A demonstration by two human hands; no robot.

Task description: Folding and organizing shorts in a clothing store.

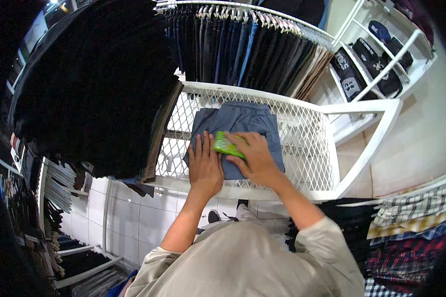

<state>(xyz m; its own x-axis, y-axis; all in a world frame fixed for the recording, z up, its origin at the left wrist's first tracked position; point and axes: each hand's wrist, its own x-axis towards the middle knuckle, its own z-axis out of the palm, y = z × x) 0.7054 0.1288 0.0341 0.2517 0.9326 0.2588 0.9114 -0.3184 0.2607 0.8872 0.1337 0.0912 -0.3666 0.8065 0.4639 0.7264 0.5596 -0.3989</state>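
A folded grey-blue garment with a gathered elastic waistband [245, 107] lies on a white metal mesh shelf [308, 148]. My left hand [205, 163] rests palm down on its left half, fingers slightly spread and holding nothing. In my right hand [256, 159] is a bright green plastic hand tool [226, 144], its shape blurred and partly covered by the fingers. The tool sits over the middle of the cloth, just right of my left fingertips. Whatever is on its underside is hidden.
A tall pile of black garments [96, 89] borders the mesh on the left. Behind it, trousers hang on a rail [223, 48]. Bags and caps [356, 74] occupy a rack at the upper right. Plaid shirts [412, 230] hang to the lower right, near the shelf's angled white frame [383, 133].
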